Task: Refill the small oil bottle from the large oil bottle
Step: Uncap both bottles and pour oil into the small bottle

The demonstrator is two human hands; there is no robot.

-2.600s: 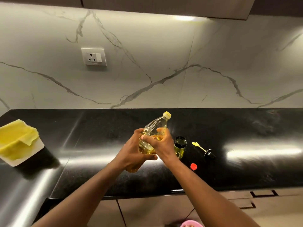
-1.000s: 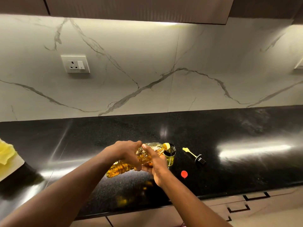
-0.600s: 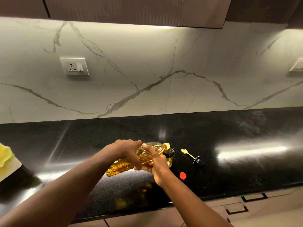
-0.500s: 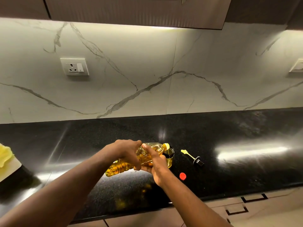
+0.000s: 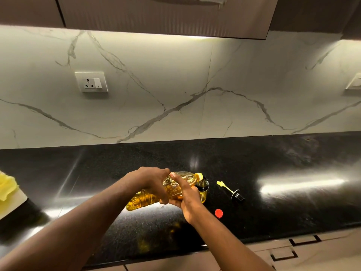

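Note:
The large oil bottle (image 5: 144,199), clear plastic with golden oil, lies almost level, its yellow neck (image 5: 199,176) over the mouth of the small oil bottle (image 5: 203,187). That small glass bottle with a black rim stands on the black counter (image 5: 293,202), holding some oil. My left hand (image 5: 150,179) grips the large bottle from above at mid-body. My right hand (image 5: 185,196) holds it from below, thumb across its shoulder. Whether oil is flowing I cannot make out.
A yellow spout with a black cap (image 5: 232,191) lies right of the small bottle, and a red cap (image 5: 218,212) sits nearer the counter's front edge. A white board with a yellow cloth (image 5: 7,187) is at far left. Drawers run below the counter.
The large bottle went from tilted upright in both hands to nearly level, neck at the small bottle's mouth. Over the last half second its base rose slightly; the hands stayed put.

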